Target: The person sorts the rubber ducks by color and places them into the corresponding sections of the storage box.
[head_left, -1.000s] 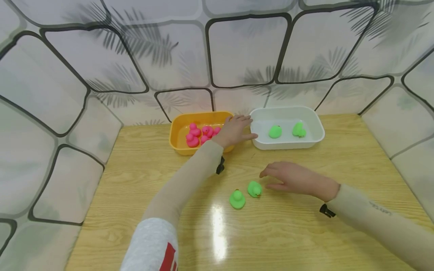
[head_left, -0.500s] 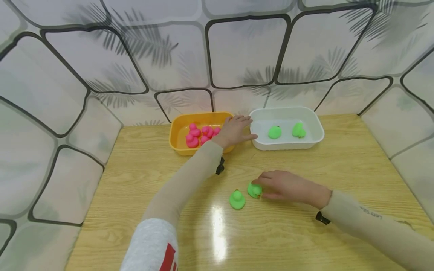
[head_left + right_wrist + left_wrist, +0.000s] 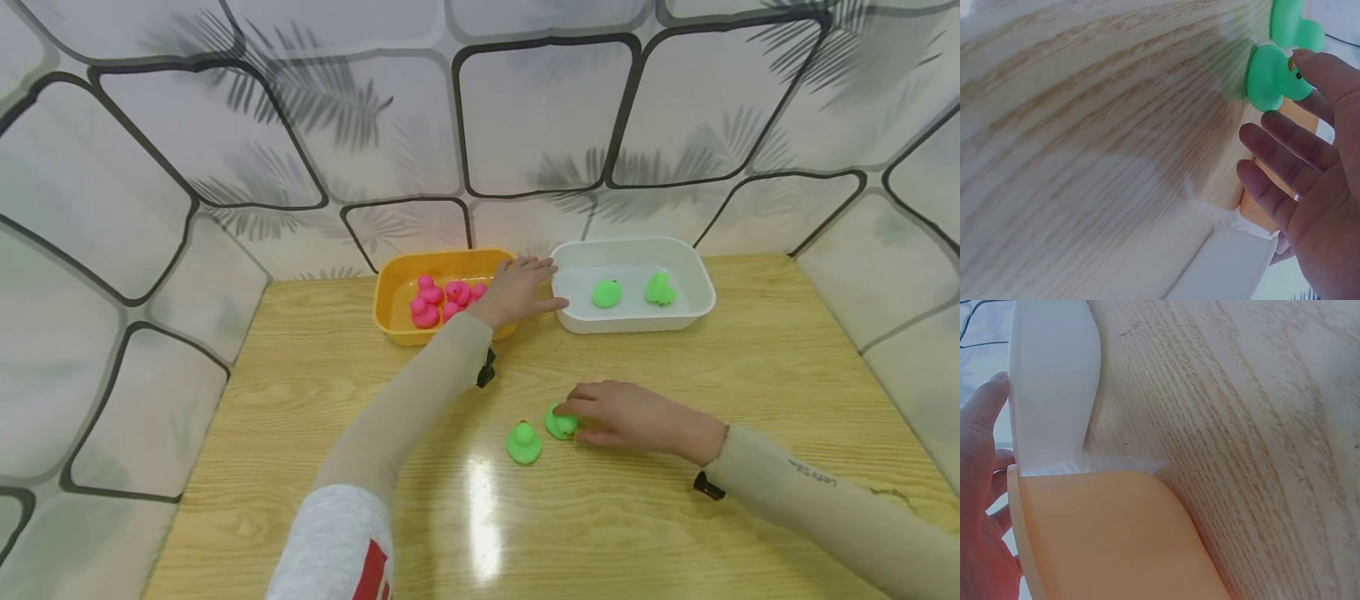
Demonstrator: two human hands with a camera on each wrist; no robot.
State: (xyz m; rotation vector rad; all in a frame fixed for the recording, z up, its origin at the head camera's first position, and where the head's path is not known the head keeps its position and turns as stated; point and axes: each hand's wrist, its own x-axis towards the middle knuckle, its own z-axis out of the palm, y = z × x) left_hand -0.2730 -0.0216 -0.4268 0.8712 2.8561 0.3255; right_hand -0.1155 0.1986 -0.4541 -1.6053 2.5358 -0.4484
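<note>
My right hand [image 3: 637, 419] is down at a green rubber duck [image 3: 560, 425] on the table, pinching its head between thumb and index finger; the other fingers extend loosely in the right wrist view, where the duck's [image 3: 1264, 78] eye and beak show. Just left of it sits a second green duck [image 3: 523, 446]. My left hand [image 3: 517, 292] spreads its fingers over the yellow tub's [image 3: 390, 315] right end, fingertips and thumb reaching the white tub's [image 3: 637, 322] left rim. In the left wrist view the hand [image 3: 982, 506] lies along both rims.
Several pink ducks [image 3: 424, 315] lie in the yellow tub, some hidden by the left hand. The white tub holds two green ducks, one left [image 3: 607, 293] and one right [image 3: 660, 289]. A patterned wall [image 3: 540, 117] stands behind the wooden table [image 3: 300, 400].
My right hand has come left and down onto the nearer-right green duck, its thumb and index finger closing at the head. The left hand has stayed over the tubs' rims.
</note>
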